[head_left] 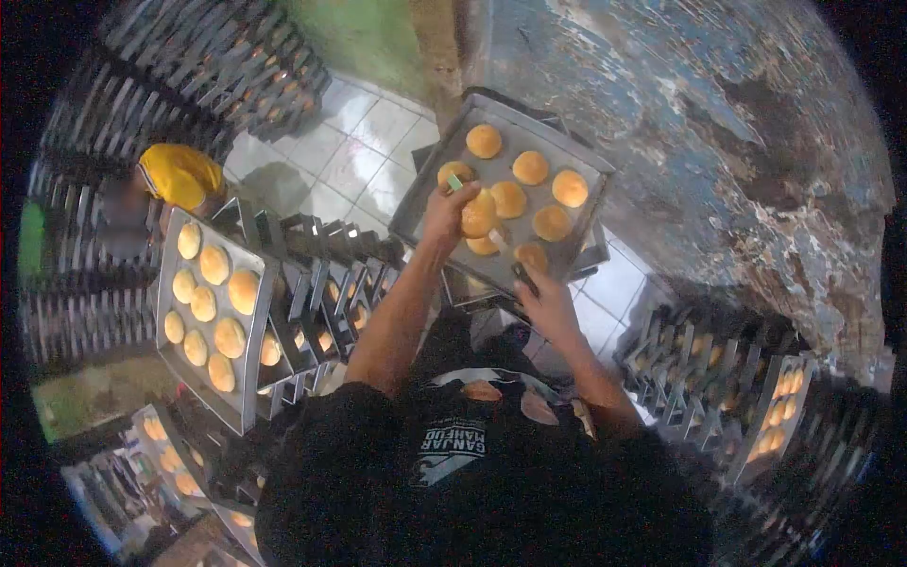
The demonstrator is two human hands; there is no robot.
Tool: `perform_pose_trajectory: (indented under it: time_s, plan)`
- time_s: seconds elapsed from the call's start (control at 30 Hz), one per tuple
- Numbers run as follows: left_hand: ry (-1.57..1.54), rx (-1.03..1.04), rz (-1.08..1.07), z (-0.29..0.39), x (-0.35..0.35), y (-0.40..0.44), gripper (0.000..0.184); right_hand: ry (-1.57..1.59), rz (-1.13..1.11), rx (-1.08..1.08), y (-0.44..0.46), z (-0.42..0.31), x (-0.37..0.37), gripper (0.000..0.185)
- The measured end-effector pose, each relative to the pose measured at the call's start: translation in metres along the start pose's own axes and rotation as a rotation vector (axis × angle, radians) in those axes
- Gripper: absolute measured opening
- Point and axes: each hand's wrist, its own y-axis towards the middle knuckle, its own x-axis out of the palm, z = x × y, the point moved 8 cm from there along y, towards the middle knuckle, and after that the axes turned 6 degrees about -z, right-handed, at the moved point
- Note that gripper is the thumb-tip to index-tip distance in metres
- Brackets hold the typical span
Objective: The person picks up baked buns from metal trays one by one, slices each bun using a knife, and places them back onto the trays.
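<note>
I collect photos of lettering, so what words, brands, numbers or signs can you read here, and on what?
"GANJAR MAHFUD": white print on the black shirt, upside down in this view.
A smaller line of print beside those words: too small to read.
I can make out no other text, including on the tray in front.

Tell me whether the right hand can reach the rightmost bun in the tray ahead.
Probably yes: nothing covers the rightmost bun, and the tray is open above, though the right hand holds a dark-handled tool.
</note>
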Motion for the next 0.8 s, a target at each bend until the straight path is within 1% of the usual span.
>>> perform_pose_trajectory:
  time_s: [0.03, 0.1, 0.17, 0.23, 0.3, 0.33, 0.37, 0.4, 0.43, 0.47, 0.5, 0.53, 0.57, 0.6, 0.63, 0.67, 0.7, 0.73, 0.77, 0.8]
  plan:
    - [-0.028, -0.009, -0.003, 0.002, -0.007, 0.001, 0.040, -0.001, -0.020, -0.002, -0.003, -0.001, 0.005, 0.046]
    - [-0.057, -0.033, 0.003, -0.008, -0.016, -0.002, 0.041, 0.074, -0.097, 0.174, -0.011, 0.011, 0.018, 0.047]
    - [-0.098, -0.062, 0.136, -0.034, -0.025, -0.004, 0.040, 0.097, -0.120, 0.179, 0.021, 0.002, 0.040, 0.047]
    - [-0.152, -0.075, 0.171, -0.047, -0.036, -0.002, 0.042, 0.126, -0.148, 0.184, 0.049, -0.003, 0.061, 0.048]
    - [-0.208, -0.081, 0.201, -0.053, -0.053, 0.008, 0.044, 0.115, -0.322, 0.383, 0.063, 0.010, 0.086, 0.049]
    - [-0.132, -0.080, 0.275, -0.051, -0.072, 0.015, 0.044, 0.112, -0.331, 0.391, 0.056, 0.017, 0.092, 0.049]
    - [-0.056, -0.081, 0.349, -0.050, -0.091, 0.021, 0.043, 0.140, -0.277, 0.325, 0.040, 0.019, 0.093, 0.049]
    - [-0.068, -0.071, 0.356, -0.043, -0.099, 0.024, 0.039, 0.168, -0.223, 0.263, 0.021, 0.022, 0.091, 0.050]
    - [-0.077, -0.088, 0.358, -0.048, -0.111, 0.029, 0.039, 0.150, -0.224, 0.272, 0.000, 0.028, 0.086, 0.049]
    - [0.074, -0.081, 0.332, -0.051, -0.123, 0.036, 0.039, 0.132, -0.224, 0.282, -0.023, 0.036, 0.077, 0.048]
    - [0.224, -0.070, 0.303, -0.056, -0.139, 0.045, 0.039, 0.051, -0.263, 0.283, -0.056, 0.062, 0.077, 0.047]
    - [0.484, -0.104, 0.306, -0.063, -0.157, 0.053, 0.036, -0.026, -0.302, 0.282, -0.086, 0.083, 0.077, 0.046]
    - [0.482, -0.118, 0.300, -0.081, -0.168, 0.052, 0.036, -0.027, -0.304, 0.297, -0.117, 0.101, 0.078, 0.046]
    - [0.794, -0.081, 0.314, -0.045, -0.146, 0.037, 0.035, 0.706, -0.138, 0.675, -0.149, 0.128, 0.080, 0.043]
    - [1.107, -0.032, 0.322, -0.020, -0.127, 0.031, 0.035, 1.449, 0.077, 1.006, -0.175, 0.137, 0.096, 0.039]
    - [1.367, 0.401, 0.411, -0.030, -0.126, 0.030, 0.036, 1.452, 0.090, 1.004, -0.177, 0.138, 0.091, 0.039]
    - [1.368, 0.408, 0.399, -0.039, -0.119, 0.034, 0.036, 0.861, -0.091, 0.977, -0.176, 0.139, 0.073, 0.040]
    - [1.378, 0.320, 0.211, -0.060, -0.101, 0.043, 0.036, 0.271, -0.249, 0.900, -0.172, 0.133, 0.055, 0.040]
    - [1.382, 0.230, 0.021, -0.082, -0.084, 0.048, 0.037, 0.278, -0.235, 0.904, -0.171, 0.128, 0.049, 0.040]
    - [1.455, 0.393, -0.106, -0.098, -0.066, 0.048, 0.040, 0.209, -0.260, 0.896, -0.160, 0.118, 0.043, 0.040]
